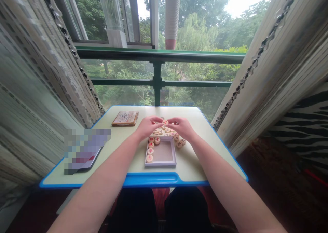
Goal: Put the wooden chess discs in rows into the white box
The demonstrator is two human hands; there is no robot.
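Left hand [151, 126] and right hand [180, 126] jointly pinch red-marked disc [165, 122] above loose discs [176, 137]; nearer, shallow box [165, 153] holds five red-lettered pieces [150, 151] on green-topped table [194, 168].

A bright window nook with a pale, blue-edged table [148, 112], leafy trees [196, 35] beyond the glass.

Through my remote view, daylight enters from ahead, with patches of white sky [237, 2] above the foliage. A dark green railing [200, 57] crosses the window, a second, thinner bar [197, 84] runs below it, and a post [157, 89] joins them in the middle. I see grey window frames [133, 14] at upper left and a ribbed, whitish pipe [172, 17] with a reddish lower end. Striped, ruffle-edged curtains, left [36, 69] and right [271, 52], flank the table. Zebra-patterned material [302, 113] shows at far right, above a dim, reddish-brown area.
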